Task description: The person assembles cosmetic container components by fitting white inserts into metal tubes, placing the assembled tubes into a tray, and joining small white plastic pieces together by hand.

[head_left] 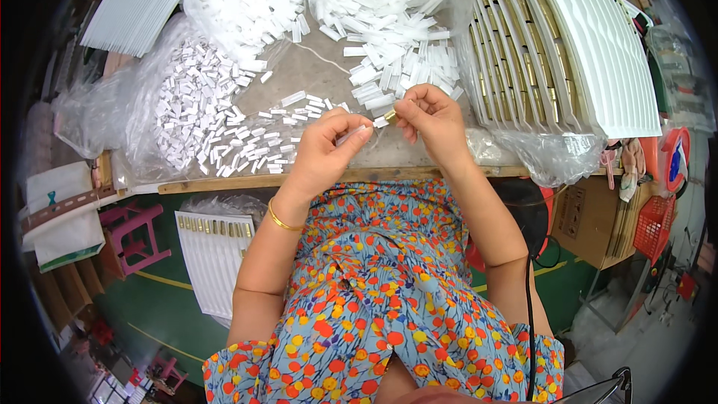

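Close to the table's front edge, my left hand (323, 151) is closed in a pinch on a clear plastic tube (350, 135). Just to its right, my right hand (435, 121) pinches a small gold-coloured tube (390, 115). A small white plastic piece (380, 123) sits at the gold tube's left end; whether it is fixed to it I cannot tell. The two hands are a little apart. Short white plastic pieces (250, 144) lie scattered left of my left hand. Beyond my right hand spreads a pile of clear plastic tubes (385, 67).
Plastic bags (247, 0) spill more pieces at the back. Trays with rows of gold tubes (516, 37) stand at the right, beside stacked white trays (606, 45). Another white tray (213, 269) is low at the left, near a pink stool (134, 236). A cardboard box (591, 221) stands lower right.
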The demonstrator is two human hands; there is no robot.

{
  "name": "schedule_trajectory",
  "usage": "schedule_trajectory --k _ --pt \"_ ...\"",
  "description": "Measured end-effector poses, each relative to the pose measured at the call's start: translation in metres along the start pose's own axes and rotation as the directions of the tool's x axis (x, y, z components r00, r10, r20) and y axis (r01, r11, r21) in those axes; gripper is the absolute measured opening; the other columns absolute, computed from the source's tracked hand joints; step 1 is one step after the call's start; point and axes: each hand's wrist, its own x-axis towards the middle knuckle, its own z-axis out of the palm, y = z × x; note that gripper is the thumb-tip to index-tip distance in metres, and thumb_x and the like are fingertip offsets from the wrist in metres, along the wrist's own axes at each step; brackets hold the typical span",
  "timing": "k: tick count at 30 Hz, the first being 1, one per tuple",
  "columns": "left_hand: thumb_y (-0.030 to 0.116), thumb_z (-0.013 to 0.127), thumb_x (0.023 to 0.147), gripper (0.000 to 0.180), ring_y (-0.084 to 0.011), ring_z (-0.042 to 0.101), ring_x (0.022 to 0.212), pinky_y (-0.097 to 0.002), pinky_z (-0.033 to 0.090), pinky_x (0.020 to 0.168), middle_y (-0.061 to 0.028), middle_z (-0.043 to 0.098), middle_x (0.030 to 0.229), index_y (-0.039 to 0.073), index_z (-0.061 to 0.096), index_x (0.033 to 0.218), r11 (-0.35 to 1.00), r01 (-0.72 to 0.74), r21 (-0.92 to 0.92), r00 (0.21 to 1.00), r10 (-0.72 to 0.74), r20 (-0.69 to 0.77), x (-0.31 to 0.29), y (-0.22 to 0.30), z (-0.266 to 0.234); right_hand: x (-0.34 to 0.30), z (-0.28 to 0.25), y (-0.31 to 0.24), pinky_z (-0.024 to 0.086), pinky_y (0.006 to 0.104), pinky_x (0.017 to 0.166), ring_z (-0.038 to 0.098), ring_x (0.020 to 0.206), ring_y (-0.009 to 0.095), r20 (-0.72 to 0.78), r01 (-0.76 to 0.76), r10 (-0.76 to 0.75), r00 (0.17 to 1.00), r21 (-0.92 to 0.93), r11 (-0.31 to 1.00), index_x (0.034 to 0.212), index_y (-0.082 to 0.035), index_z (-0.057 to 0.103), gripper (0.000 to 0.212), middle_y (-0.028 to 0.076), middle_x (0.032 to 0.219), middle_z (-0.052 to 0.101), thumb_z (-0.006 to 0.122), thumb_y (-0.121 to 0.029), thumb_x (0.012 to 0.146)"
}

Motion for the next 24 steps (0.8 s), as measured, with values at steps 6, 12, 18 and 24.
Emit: schedule_trajectory --k 6,12,18,24 --pt "0.004 0.059 0.078 0.007 -0.0099 0.043 0.064 -0.0222 0.034 0.057 -0.0034 0.048 0.070 -0.002 0.060 0.083 0.900 -0.267 0.344 0.961 0.276 0.023 0.002 0.001 0.008 -0.005 0.008 -0.002 0.038 0.0190 0.039 0.049 0.046 0.005 -0.161 -0.084 0.110 0.981 0.162 0.983 0.077 -0.006 0.056 0.017 0.001 0.060 0.057 0.067 -0.019 0.079" --pt "0.000 0.058 0.079 0.008 -0.0067 0.042 0.066 -0.0198 0.032 0.058 -0.0004 0.048 0.074 -0.003 0.060 0.086 0.983 -0.149 0.112 0.988 0.152 -0.024 0.000 -0.004 0.014 -0.002 -0.009 -0.023 0.037 0.0183 0.040 0.048 0.047 0.003 0.006 -0.060 0.063 0.998 -0.209 0.976 0.071 -0.006 0.055 0.021 -0.002 0.058 0.055 0.069 -0.021 0.078" --pt "0.004 0.060 0.079 0.009 -0.0113 0.046 0.064 -0.0233 0.036 0.057 -0.0042 0.050 0.071 -0.002 0.061 0.087 0.965 -0.197 0.175 0.979 0.203 -0.014 -0.001 -0.004 0.011 -0.011 -0.007 -0.018 0.039 0.0171 0.043 0.048 0.049 0.003 0.043 -0.028 0.037 0.998 -0.191 0.981 0.086 -0.005 0.064 0.014 -0.001 0.062 0.058 0.066 -0.018 0.080" --pt "0.006 0.060 0.080 0.010 -0.0121 0.048 0.065 -0.0236 0.037 0.058 -0.0049 0.052 0.071 -0.001 0.062 0.087 0.957 -0.197 0.215 0.978 0.207 -0.022 -0.002 0.001 0.009 -0.017 -0.003 -0.010 0.040 0.0174 0.045 0.049 0.052 0.003 -0.013 -0.062 0.061 0.998 -0.134 0.989 0.092 -0.004 0.063 0.017 -0.001 0.066 0.059 0.063 -0.018 0.082"
